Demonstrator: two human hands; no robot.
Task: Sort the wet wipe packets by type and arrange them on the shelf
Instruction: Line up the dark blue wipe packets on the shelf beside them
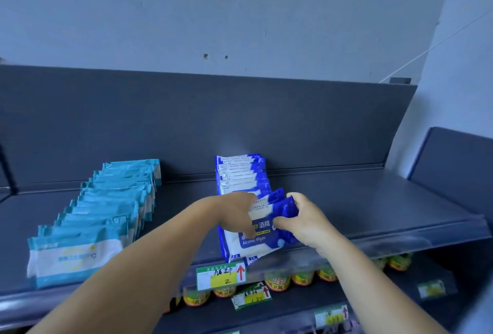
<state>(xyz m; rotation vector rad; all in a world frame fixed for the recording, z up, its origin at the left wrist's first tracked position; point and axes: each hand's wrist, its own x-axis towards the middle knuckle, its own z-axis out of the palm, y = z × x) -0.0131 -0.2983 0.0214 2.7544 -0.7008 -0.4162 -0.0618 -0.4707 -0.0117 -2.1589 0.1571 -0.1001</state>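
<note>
A dark gray metal shelf (360, 200) fills the middle of the frame. It is flat and smooth, with a tall back panel. Behind it, at the top, is a pale blue-gray wall (240, 8) with two small holes.

On the left side of the shelf stands a long row of light blue wet wipe packets (106, 208). They are soft, shiny and flat, and they lean on each other.

In the middle is a row of dark blue alcohol wipe packets (240, 173), white in the middle.

The left hand (237, 213) reaches into the front of the blue row, its fingers curled on the packets. The right hand (301, 219) pinches the dark blue edge of the front packet (260, 243). The two hands are close together.

Below, at the bottom of the frame, a yellow and green price tag (221, 276) hangs on the shelf edge. Under it sit round jars with yellow and green lids (277, 281).
</note>
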